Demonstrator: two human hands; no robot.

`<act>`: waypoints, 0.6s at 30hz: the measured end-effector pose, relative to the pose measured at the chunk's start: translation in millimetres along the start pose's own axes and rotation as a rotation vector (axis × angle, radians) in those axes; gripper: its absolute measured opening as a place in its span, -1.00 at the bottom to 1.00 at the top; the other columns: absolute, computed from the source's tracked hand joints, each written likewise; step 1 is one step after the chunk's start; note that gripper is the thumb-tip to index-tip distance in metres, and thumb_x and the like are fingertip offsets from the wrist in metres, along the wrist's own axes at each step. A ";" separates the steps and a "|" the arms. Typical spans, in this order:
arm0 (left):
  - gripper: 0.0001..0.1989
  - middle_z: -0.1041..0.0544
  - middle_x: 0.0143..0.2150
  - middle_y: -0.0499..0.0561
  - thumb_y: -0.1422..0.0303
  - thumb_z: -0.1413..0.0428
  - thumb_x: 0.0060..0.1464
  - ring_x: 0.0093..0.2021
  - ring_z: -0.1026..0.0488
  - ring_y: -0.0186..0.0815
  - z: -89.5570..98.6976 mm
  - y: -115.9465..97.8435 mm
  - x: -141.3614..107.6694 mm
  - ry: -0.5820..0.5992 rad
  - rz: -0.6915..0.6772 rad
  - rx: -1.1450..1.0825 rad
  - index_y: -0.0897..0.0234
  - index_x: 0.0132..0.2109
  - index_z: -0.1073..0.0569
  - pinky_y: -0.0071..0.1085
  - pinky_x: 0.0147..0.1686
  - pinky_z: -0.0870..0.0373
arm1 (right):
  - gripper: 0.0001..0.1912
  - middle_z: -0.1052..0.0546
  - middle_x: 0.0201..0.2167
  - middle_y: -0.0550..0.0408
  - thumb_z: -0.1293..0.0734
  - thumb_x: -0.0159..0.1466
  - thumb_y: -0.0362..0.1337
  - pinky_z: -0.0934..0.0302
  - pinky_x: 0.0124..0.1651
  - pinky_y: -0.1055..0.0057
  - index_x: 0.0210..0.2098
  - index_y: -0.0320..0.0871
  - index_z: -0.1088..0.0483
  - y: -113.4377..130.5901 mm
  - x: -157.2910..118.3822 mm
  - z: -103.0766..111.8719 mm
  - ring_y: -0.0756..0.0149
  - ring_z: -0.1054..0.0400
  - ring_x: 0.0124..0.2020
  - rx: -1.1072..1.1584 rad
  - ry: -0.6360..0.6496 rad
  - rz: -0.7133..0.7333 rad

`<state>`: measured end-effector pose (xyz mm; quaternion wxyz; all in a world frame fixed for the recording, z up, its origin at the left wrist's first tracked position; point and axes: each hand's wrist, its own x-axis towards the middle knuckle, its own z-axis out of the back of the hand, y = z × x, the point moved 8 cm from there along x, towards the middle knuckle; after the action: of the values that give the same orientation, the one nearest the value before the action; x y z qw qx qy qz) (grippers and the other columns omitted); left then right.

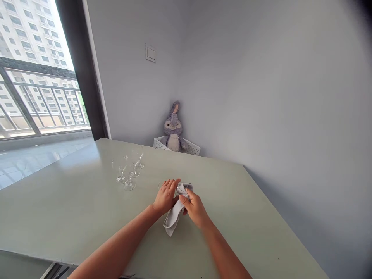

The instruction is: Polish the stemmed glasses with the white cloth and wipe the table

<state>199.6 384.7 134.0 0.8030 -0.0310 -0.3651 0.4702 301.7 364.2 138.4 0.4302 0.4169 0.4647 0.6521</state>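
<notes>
My left hand (166, 195) is closed around a clear stemmed glass, mostly hidden behind the fingers. Part of the glass's bowl (180, 183) shows to the right of those fingers, tilted onto its side. A pale grey-white cloth (175, 214) is bunched at the bowl, and its loose end hangs down toward me. My right hand (194, 206) pinches this cloth between thumb and fingers, close against the glass. How far the cloth reaches inside the bowl I cannot tell. Both hands are just above the table.
Several clear stemmed glasses (130, 185) stand upright in a cluster on the pale green table (72, 217), left of my hands. Beyond the far edge, a purple plush rabbit (173, 131) sits in a white perforated basket (193, 148) by the wall corner. A window is at left.
</notes>
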 end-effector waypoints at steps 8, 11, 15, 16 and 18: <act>-0.47 -0.40 -0.24 0.02 0.20 -0.12 -0.06 -0.18 -0.34 -0.22 -3.9 8.3 -2.8 -0.105 0.141 -0.036 0.19 0.06 -0.17 -0.29 -0.15 -0.22 | -0.74 -0.31 -0.41 0.08 -0.27 0.12 -0.04 -0.12 -0.37 0.43 -0.47 -0.09 -0.42 10.2 -19.3 50.4 0.36 -0.19 -0.44 -0.082 -0.509 0.138; -0.46 -0.39 -0.27 0.00 0.18 -0.12 -0.05 -0.21 -0.35 -0.23 -4.6 20.3 -3.9 -0.109 0.248 -0.034 0.18 0.06 -0.16 -0.30 -0.16 -0.23 | -0.66 -0.35 -0.52 0.12 -0.24 0.12 0.03 -0.12 -0.43 0.44 -0.44 -0.14 -0.38 -13.0 -22.1 70.4 0.34 -0.21 -0.48 0.242 -0.643 -0.024; -0.49 -0.38 -0.29 -0.01 0.17 -0.09 -0.03 -0.23 -0.35 -0.24 -1.2 27.2 -3.9 -0.133 0.271 -0.010 0.18 0.06 -0.16 -0.31 -0.18 -0.23 | -0.64 -0.45 -0.45 0.11 -0.25 0.10 0.04 -0.17 -0.43 0.43 -0.31 -0.11 -0.37 -25.1 -20.8 74.9 0.30 -0.30 -0.43 0.510 -0.739 -0.098; -0.49 -0.39 -0.29 -0.01 0.16 -0.09 -0.03 -0.24 -0.35 -0.23 -0.4 26.0 -3.6 -0.136 0.252 -0.003 0.18 0.05 -0.17 -0.31 -0.17 -0.23 | -0.65 -0.45 -0.46 0.13 -0.25 0.10 0.04 -0.17 -0.45 0.43 -0.32 -0.10 -0.37 -23.0 -18.1 69.7 0.31 -0.30 -0.44 0.521 -0.711 -0.097; -0.50 -0.39 -0.29 0.00 0.18 -0.09 -0.03 -0.23 -0.34 -0.22 0.0 22.0 -3.0 -0.123 0.203 0.011 0.19 0.05 -0.18 -0.29 -0.16 -0.22 | -0.65 -0.42 -0.53 0.14 -0.24 0.11 0.05 -0.16 -0.51 0.44 -0.39 -0.12 -0.37 -16.1 -10.4 50.4 0.33 -0.28 -0.51 0.540 -0.563 -0.115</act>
<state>182.7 394.6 123.7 0.7276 -0.0346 -0.4061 0.5518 355.0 370.0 132.5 0.4517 0.6508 0.5058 0.3414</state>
